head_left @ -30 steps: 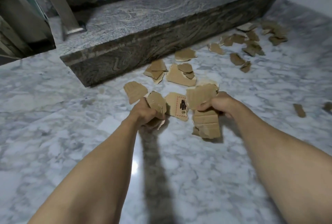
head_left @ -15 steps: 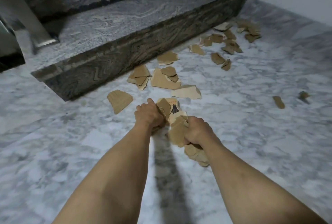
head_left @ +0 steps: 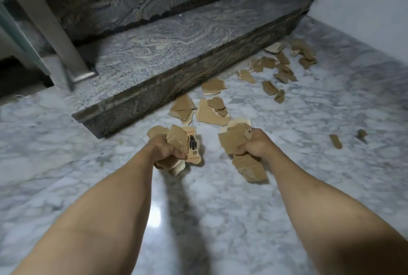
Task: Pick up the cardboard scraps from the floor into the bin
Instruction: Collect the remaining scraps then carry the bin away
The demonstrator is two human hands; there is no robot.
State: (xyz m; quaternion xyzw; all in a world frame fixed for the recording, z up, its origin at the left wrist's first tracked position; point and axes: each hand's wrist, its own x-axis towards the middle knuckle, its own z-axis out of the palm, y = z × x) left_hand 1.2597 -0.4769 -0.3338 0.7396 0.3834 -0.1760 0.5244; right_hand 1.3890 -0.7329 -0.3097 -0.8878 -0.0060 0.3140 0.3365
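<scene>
Cardboard scraps fill both clenched grips, left hand and right hand.

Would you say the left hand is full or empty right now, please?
Full. The left hand is closed around a bunch of cardboard scraps, including a printed piece sticking out past the fingers.

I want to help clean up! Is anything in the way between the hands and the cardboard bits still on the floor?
Nothing on the floor blocks them, but the left hand and right hand are already full of scraps, and no bin is in view.
</scene>
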